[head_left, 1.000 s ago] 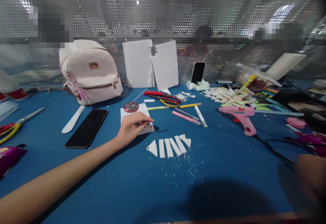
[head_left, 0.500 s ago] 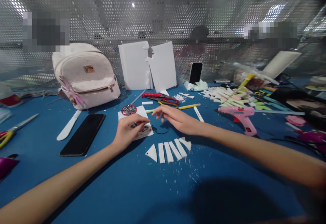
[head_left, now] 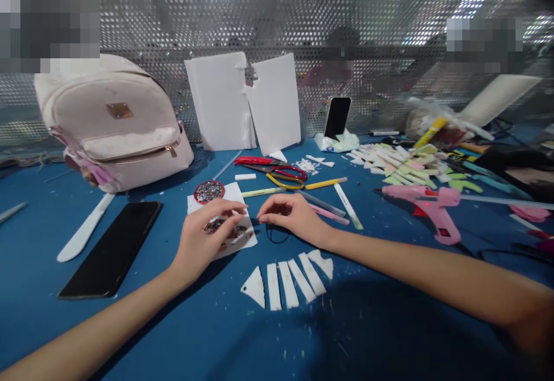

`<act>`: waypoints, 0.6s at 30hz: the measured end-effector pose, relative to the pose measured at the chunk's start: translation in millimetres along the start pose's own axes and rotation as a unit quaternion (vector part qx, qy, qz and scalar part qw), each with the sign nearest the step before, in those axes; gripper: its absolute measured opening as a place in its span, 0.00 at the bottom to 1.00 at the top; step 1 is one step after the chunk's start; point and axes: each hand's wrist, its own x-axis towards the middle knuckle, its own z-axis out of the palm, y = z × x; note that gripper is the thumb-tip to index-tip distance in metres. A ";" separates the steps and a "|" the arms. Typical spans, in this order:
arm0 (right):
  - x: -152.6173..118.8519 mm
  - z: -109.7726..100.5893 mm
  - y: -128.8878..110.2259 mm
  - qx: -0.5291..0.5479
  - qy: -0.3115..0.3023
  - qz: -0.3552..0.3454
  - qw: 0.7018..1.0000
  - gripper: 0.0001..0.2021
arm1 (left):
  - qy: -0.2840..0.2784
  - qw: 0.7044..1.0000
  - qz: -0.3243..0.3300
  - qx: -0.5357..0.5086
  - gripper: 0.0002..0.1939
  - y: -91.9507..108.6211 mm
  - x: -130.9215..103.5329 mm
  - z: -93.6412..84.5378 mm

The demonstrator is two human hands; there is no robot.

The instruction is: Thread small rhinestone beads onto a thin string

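Observation:
My left hand (head_left: 205, 239) is over a white sheet (head_left: 250, 234), its fingers curled and thumb drawn near the index finger. Anything between those fingertips is too small to make out. Small dark and red beads (head_left: 214, 225) lie on the sheet, partly hidden by this hand. My right hand (head_left: 298, 217) is closed in a pinch just right of the sheet, with a thin black cord (head_left: 277, 241) looping down from its fingertips. Behind the left hand, a round red-rimmed dish (head_left: 209, 191) holds glittery beads. White fishbone-shaped pieces (head_left: 288, 284) lie in front of both hands.
Red-handled scissors (head_left: 277, 168) and several markers (head_left: 324, 183) lie beyond the hands. A pink glue gun (head_left: 426, 199) is at right, near a pile of pale strips (head_left: 396, 163). A black phone (head_left: 112, 248), a white knife (head_left: 84, 231) and a backpack (head_left: 116, 127) are at left.
My right hand's fingers have gone from loosely extended to pinched on the cord, which now hangs in a loop. My left hand's thumb and index tips sit slightly farther back. The view has shifted nearer.

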 end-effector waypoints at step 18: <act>2.5 -2.9 -4.5 0.078 0.070 0.014 0.994 0.06 | -0.143 0.987 -0.046 0.058 0.10 -36.9 27.3 -40.1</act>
